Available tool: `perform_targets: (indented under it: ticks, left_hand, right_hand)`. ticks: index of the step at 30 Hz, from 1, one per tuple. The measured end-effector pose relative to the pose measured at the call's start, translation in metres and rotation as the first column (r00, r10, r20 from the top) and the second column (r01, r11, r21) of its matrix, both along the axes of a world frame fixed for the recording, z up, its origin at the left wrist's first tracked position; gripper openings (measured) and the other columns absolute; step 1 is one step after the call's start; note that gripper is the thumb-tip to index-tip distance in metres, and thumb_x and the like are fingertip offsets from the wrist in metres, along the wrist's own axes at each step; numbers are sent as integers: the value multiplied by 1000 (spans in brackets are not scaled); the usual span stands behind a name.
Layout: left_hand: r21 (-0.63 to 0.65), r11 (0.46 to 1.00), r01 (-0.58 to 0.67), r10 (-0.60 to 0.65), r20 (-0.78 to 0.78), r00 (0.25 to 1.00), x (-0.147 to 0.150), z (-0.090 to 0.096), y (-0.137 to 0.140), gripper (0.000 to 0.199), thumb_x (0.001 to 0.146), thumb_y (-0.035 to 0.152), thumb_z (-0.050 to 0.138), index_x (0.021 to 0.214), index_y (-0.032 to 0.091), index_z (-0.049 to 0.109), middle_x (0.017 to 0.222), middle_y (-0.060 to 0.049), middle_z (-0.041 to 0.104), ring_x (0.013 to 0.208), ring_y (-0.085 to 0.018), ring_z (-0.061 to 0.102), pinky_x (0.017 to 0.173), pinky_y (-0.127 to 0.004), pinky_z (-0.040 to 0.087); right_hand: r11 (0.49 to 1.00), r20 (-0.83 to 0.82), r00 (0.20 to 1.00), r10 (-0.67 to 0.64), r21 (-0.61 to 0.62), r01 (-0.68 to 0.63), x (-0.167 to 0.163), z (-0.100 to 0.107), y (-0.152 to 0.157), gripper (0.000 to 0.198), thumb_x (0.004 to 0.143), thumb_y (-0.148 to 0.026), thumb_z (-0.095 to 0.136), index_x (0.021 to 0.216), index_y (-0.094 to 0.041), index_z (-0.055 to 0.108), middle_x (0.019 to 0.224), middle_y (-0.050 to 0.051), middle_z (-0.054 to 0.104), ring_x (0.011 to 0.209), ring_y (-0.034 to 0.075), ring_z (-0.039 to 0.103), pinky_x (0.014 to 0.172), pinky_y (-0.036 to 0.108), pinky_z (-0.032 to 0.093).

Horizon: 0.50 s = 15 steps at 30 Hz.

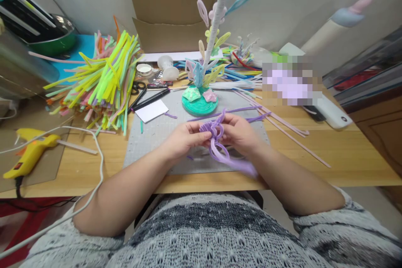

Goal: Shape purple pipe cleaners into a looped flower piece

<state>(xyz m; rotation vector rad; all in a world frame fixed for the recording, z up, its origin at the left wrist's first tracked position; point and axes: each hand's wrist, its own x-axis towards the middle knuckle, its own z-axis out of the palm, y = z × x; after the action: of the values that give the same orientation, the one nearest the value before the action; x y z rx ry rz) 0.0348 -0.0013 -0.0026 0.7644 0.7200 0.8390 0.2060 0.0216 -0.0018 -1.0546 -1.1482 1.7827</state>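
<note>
Purple pipe cleaners (216, 136), bent into loops with a coiled part, are held between my two hands above the grey cutting mat (150, 146). My left hand (190, 138) pinches the coiled part between thumb and fingers. On the other side, my right hand (240, 134) grips the loops; its fingertips are partly hidden. A purple tail hangs blurred below the right wrist. Just beyond my hands stands a pipe-cleaner plant with a white wrapped stem (216, 21), pastel loops and flowers, on a round green base (200, 106). Loose purple pipe cleaners (226, 113) lie behind my fingers.
A large bundle of pipe cleaners (103, 79) lies at left, above a yellow glue gun (31, 153) whose white cable (101, 163) crosses my left arm. Black scissors (136, 88), pens (152, 99) and a white card (151, 111) sit nearby. Pink pipe cleaners (292, 134) lie at right.
</note>
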Motion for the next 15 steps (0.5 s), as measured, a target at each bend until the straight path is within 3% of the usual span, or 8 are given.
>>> perform_targets:
  ticks: [2, 4, 6, 8, 10, 12, 15]
  left_hand:
    - [-20, 1000, 17, -16, 39, 999, 0, 1, 0, 20, 65, 22, 74, 80, 11, 67, 69, -2, 66, 58, -8, 59, 65, -24, 48]
    - [-29, 999, 19, -18, 63, 998, 1, 2, 0, 19, 65, 21, 73, 79, 11, 67, 68, -1, 65, 57, -7, 58, 64, -22, 47]
    - [-23, 1000, 9, -8, 60, 998, 1, 1, 0, 19, 65, 20, 73, 80, 11, 67, 70, -2, 66, 59, -8, 59, 64, -22, 47]
    - [-9, 1000, -4, 5, 41, 999, 1, 0, 1, 22, 65, 20, 73, 85, 11, 67, 73, -4, 67, 62, -9, 60, 65, -23, 47]
    - [-4, 1000, -6, 6, 39, 999, 0, 0, 2, 25, 66, 21, 73, 88, 11, 67, 75, -5, 68, 64, -11, 62, 66, -24, 48]
    - [-6, 1000, 16, -16, 76, 997, 0, 1, 2, 24, 67, 22, 72, 88, 11, 67, 74, -5, 67, 64, -11, 62, 66, -24, 48]
    - [-17, 999, 38, -35, 131, 991, -1, 3, 1, 18, 67, 21, 72, 81, 11, 66, 68, -2, 65, 58, -8, 59, 63, -22, 47]
  right_hand:
    - [963, 41, 976, -215, 176, 205, 3, -2, 5, 21, 65, -26, 72, 70, -16, 54, 53, -7, 50, 40, 3, 38, 36, 15, 27]
    - [960, 6, 972, -233, 160, 229, 5, -2, 7, 21, 68, -27, 71, 74, -18, 53, 56, -6, 52, 42, 4, 42, 36, 14, 28]
    - [999, -75, 997, -28, -28, 26, 5, -1, 5, 22, 71, -30, 68, 81, -18, 53, 60, -5, 55, 43, 5, 45, 34, 14, 25]
    - [962, -187, 965, 183, -168, -215, 3, 0, 1, 25, 71, -31, 68, 87, -17, 54, 61, -3, 56, 42, 5, 44, 32, 13, 21]
    - [937, -250, 936, 247, -183, -297, 1, 0, -2, 26, 69, -28, 71, 85, -16, 55, 58, -4, 55, 40, 3, 40, 32, 13, 20]
    - [965, -241, 953, 182, -143, -220, 0, -1, -1, 25, 66, -24, 73, 82, -16, 55, 55, -6, 52, 40, 3, 39, 35, 13, 23]
    - [997, -153, 985, -77, -28, 74, 2, -6, 7, 26, 63, -19, 75, 80, -17, 55, 54, -8, 50, 42, 3, 42, 38, 13, 29]
